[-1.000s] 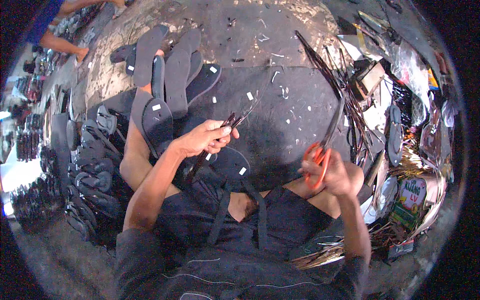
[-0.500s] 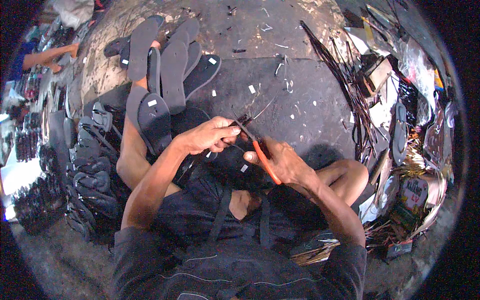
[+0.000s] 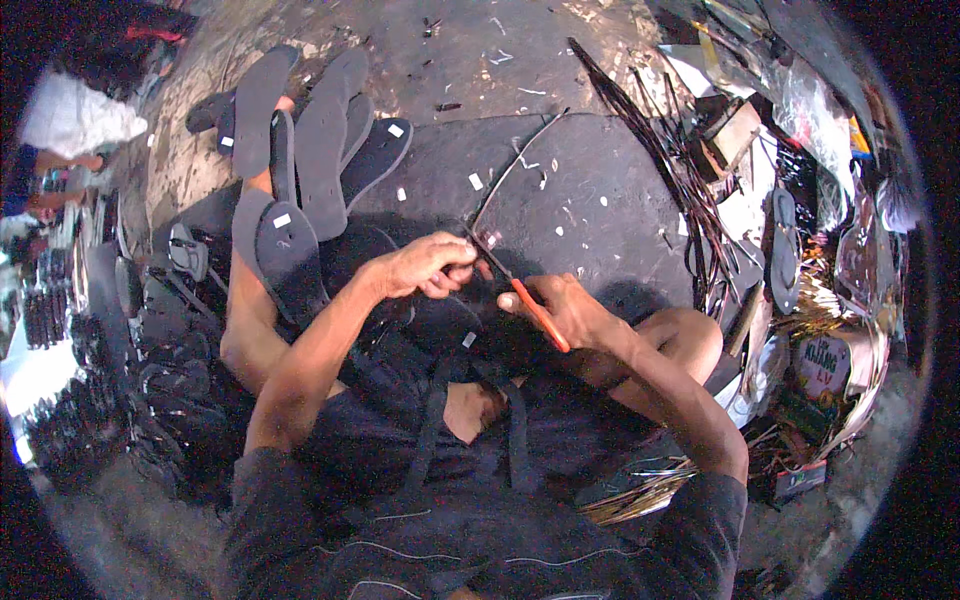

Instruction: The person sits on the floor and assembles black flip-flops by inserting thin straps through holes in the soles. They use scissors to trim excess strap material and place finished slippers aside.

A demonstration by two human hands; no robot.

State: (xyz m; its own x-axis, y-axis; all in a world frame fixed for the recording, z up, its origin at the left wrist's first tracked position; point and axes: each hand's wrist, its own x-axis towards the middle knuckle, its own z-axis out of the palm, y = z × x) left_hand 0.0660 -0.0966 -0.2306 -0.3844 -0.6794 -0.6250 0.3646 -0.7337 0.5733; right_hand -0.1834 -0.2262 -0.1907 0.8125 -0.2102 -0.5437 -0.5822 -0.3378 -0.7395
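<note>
My right hand (image 3: 572,312) is closed around the orange handles of a pair of scissors (image 3: 540,318). The metal blades slant up and left, and their tips are beside the fingers of my left hand (image 3: 428,266). Those left fingers are pinched together at one end of a thin dark strip (image 3: 517,160). From there the strip curves away, up and to the right, over the dark mat (image 3: 600,190). What exactly lies between the blades is too small to make out.
Dark flat soles (image 3: 322,145) lie in a group over my left leg. Thin dark strips (image 3: 665,150) form a bundle at the right, near a sandal (image 3: 783,245). More dark sandals (image 3: 180,365) are heaped at the left. Small pale scraps dot the mat.
The dark strip now reaches farther out and up from my fingers. My right hand has shifted slightly outward with the scissors, and the whole view has moved a little.
</note>
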